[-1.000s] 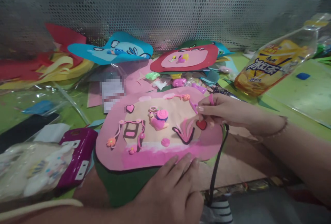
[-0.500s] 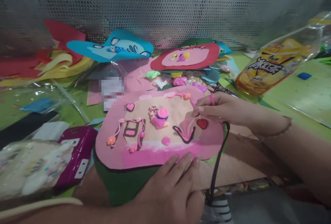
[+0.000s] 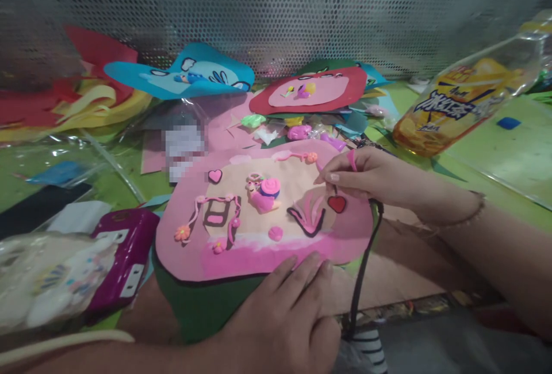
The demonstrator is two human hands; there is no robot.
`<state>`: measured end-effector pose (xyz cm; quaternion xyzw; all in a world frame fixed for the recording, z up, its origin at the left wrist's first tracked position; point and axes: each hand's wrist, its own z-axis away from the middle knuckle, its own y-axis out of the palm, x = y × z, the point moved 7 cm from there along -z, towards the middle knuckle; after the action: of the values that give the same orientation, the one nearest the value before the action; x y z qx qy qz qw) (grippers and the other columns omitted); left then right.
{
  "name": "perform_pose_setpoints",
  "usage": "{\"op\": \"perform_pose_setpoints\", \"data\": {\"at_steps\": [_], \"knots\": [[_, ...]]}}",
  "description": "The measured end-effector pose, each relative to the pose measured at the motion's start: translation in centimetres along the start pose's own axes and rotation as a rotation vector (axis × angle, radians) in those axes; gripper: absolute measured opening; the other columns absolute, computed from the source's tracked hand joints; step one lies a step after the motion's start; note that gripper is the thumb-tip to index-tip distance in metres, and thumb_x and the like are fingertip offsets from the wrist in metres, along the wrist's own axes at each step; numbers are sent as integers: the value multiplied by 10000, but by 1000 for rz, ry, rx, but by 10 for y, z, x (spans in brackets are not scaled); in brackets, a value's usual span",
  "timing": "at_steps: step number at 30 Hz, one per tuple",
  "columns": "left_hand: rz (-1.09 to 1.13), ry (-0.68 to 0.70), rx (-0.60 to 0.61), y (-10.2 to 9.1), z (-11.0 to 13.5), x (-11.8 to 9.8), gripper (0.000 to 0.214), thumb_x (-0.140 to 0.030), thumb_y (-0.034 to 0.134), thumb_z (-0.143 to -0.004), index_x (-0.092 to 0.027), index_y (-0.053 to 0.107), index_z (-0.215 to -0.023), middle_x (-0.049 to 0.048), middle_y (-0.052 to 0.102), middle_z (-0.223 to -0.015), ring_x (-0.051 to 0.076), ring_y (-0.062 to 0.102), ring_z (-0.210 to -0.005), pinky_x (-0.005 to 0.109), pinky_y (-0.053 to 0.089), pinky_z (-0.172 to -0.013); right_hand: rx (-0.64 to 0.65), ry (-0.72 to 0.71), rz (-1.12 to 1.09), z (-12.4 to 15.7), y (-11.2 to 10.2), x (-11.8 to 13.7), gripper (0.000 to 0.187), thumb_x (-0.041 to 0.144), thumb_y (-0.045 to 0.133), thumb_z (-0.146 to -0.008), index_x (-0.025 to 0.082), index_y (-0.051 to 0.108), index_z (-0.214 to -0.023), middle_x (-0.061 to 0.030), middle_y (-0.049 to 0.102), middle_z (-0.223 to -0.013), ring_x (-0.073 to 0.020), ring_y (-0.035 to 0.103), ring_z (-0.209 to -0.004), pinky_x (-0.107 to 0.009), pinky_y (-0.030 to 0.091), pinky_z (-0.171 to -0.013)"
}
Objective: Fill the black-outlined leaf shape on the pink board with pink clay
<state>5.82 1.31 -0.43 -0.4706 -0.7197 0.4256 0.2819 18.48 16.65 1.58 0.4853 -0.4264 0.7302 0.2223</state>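
A pink scalloped paper picture (image 3: 181, 259) lies in front of me on a dark green sheet (image 3: 194, 310). On it are a pink clay snail (image 3: 264, 194), a red heart (image 3: 337, 204), a pink heart (image 3: 215, 176), a dark-outlined window shape and clay strands with flowers. My left hand (image 3: 288, 310) rests flat, fingers stretched over the picture's lower edge. At its upper right, my right hand (image 3: 357, 172) pinches thumb and finger together over a pink clay strand (image 3: 318, 164). The fingertips partly hide it. A pink band shows across one finger.
Behind lie a blue cutout (image 3: 172, 80), a red cutout (image 3: 314, 89) and bagged clay lumps (image 3: 298, 132). A tea bottle (image 3: 457, 103) leans at right. A clear-cased phone-like object (image 3: 125, 264) lies left. A black cord (image 3: 362, 270) hangs near my right wrist. Perforated metal (image 3: 276, 11) stands behind.
My right fingertips have shifted slightly on the picture, still pinched together. My left hand keeps its place. The view has moved a little.
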Motion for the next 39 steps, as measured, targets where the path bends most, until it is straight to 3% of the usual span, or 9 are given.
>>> {"op": "perform_pose_setpoints", "data": {"at_steps": [5,10,18,29,33,39], "knots": [[-1,11,7,1,0,-1,155,-72,473,-839,-134,483,-697,214,618,-1181,358,565,-1138,457,461,-952,-33,-37,83,-2,-1,8,227,352,635,-782,154,687,-880,-10,639,-716,-83,546,-599,-203,418,-538],[7,6,-16,1,-1,0,165,-78,471,-845,-134,479,-689,213,625,-1167,362,572,-1126,455,464,-947,40,1,31,1,4,5,229,330,605,-803,154,667,-936,-4,636,-686,-87,558,-572,-215,447,-544],[8,1,22,-1,-2,1,159,-74,466,-848,-139,481,-704,202,624,-1178,346,570,-1136,439,465,-952,137,16,38,1,9,8,140,257,605,-798,161,693,-847,-2,661,-723,-85,575,-623,-211,459,-595],[32,-7,24,-2,-1,0,168,-60,450,-850,-132,487,-703,223,618,-1175,358,556,-1149,464,469,-950,37,-13,220,1,8,8,119,247,603,-785,166,672,-840,6,650,-671,-100,589,-609,-210,466,-565],[47,-14,17,-3,-3,1,183,-55,432,-855,-131,491,-700,225,615,-1179,369,558,-1141,464,485,-929,-33,-132,454,3,10,16,124,249,575,-823,181,678,-833,14,630,-618,-83,534,-532,-202,407,-504],[64,-17,21,-3,-3,1,175,-46,436,-840,-131,491,-696,226,620,-1170,369,563,-1135,468,487,-927,28,-354,590,6,19,23,240,263,473,-894,180,694,-939,-52,671,-851,-115,599,-703,-224,436,-602]]}}
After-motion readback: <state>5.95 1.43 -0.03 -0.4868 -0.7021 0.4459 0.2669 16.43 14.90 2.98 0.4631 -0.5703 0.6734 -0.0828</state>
